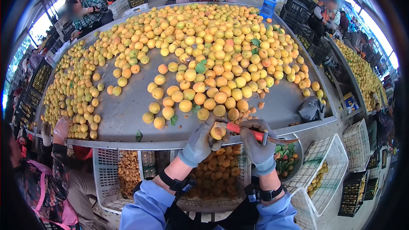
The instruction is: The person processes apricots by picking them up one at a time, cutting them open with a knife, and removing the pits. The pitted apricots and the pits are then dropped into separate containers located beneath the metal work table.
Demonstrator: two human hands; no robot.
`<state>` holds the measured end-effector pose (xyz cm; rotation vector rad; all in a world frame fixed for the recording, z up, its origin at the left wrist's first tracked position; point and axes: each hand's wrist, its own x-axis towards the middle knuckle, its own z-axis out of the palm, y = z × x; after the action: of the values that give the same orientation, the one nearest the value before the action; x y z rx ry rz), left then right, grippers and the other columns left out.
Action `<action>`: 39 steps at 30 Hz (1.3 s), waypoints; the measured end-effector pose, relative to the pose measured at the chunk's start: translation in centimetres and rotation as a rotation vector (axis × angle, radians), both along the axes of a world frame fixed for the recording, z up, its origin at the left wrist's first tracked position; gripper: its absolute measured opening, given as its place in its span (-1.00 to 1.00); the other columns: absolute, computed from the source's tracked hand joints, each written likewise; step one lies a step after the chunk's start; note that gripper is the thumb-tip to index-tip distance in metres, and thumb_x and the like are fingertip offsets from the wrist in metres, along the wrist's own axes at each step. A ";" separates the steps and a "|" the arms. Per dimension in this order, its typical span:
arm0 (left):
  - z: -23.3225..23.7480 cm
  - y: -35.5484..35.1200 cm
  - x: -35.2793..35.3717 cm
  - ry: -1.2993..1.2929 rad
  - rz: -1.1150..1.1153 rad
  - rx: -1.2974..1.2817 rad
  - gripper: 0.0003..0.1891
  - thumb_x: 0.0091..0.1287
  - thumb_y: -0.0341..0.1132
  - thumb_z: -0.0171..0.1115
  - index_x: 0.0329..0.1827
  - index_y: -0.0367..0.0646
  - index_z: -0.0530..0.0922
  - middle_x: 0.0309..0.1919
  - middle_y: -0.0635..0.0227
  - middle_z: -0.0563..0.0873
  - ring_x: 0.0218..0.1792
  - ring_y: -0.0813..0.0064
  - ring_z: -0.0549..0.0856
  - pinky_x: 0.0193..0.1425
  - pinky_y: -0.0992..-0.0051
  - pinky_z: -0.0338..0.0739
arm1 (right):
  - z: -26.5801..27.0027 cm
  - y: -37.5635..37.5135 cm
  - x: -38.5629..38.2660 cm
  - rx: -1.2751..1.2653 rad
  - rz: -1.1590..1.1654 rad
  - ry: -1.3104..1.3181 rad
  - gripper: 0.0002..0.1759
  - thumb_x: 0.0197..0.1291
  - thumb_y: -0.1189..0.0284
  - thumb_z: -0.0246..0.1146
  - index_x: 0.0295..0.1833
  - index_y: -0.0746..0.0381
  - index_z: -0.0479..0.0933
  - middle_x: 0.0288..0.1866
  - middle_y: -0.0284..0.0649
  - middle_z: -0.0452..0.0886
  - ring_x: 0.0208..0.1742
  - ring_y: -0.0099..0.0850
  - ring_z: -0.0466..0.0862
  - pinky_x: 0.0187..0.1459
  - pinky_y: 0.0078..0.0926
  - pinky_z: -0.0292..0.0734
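My left hand (199, 142), in a grey work glove, is closed round an apricot (218, 131) at the table's near edge. The apricot looks cut open, with its inside facing right. My right hand (258, 145), gloved too, grips a red-handled tool (246, 131). One end of that tool points at the apricot, and metal shows past my fingers on its right side. Its exact working tip is hidden. Just beyond my hands, loose apricots (209, 103) and small brown bits (245, 116) lie on the metal table (272, 123).
Below the edge stand a crate of apricot halves (219, 172), a white crate (106, 179) with brown pieces, and a metal bowl (300, 162) with leaves and fruit. A dark bag (312, 109) and blue bottle (268, 5) sit on the table. Other people work around it.
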<state>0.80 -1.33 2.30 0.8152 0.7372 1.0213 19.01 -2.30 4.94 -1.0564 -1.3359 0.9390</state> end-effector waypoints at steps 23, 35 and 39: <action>-0.9 0.1 0.1 0.051 0.061 -0.041 -0.29 0.59 0.31 -0.26 -0.04 -0.24 0.55 -0.44 0.30 0.61 -0.65 0.69 0.33 -0.58 0.67 0.17 | 1.9 -0.5 0.2 0.145 0.101 -0.209 -0.87 0.16 0.62 0.39 -0.16 0.33 0.65 -0.33 -0.21 0.75 -0.38 -0.54 0.69 -0.28 -0.58 0.59; -0.5 0.0 -0.1 0.023 0.083 -0.014 -0.28 0.60 0.31 -0.30 -0.05 -0.23 0.56 -0.47 0.36 0.61 -0.66 0.72 0.33 -0.57 0.70 0.17 | 1.4 -0.5 -0.3 0.065 0.096 -0.113 -0.89 0.21 0.63 0.36 -0.14 0.34 0.65 -0.34 -0.21 0.75 -0.40 -0.54 0.70 -0.31 -0.59 0.59; -0.8 -0.1 0.0 0.051 0.100 -0.001 -0.29 0.60 0.31 -0.29 -0.05 -0.22 0.56 -0.48 0.38 0.61 -0.65 0.72 0.33 -0.56 0.70 0.17 | 0.6 -0.4 -0.3 0.078 0.099 -0.141 -0.89 0.22 0.61 0.35 -0.13 0.34 0.66 -0.35 -0.20 0.75 -0.41 -0.53 0.71 -0.32 -0.59 0.59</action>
<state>0.77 -1.43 1.53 0.8123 0.8285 1.0933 18.67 -2.67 5.55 -1.0191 -1.5412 0.8908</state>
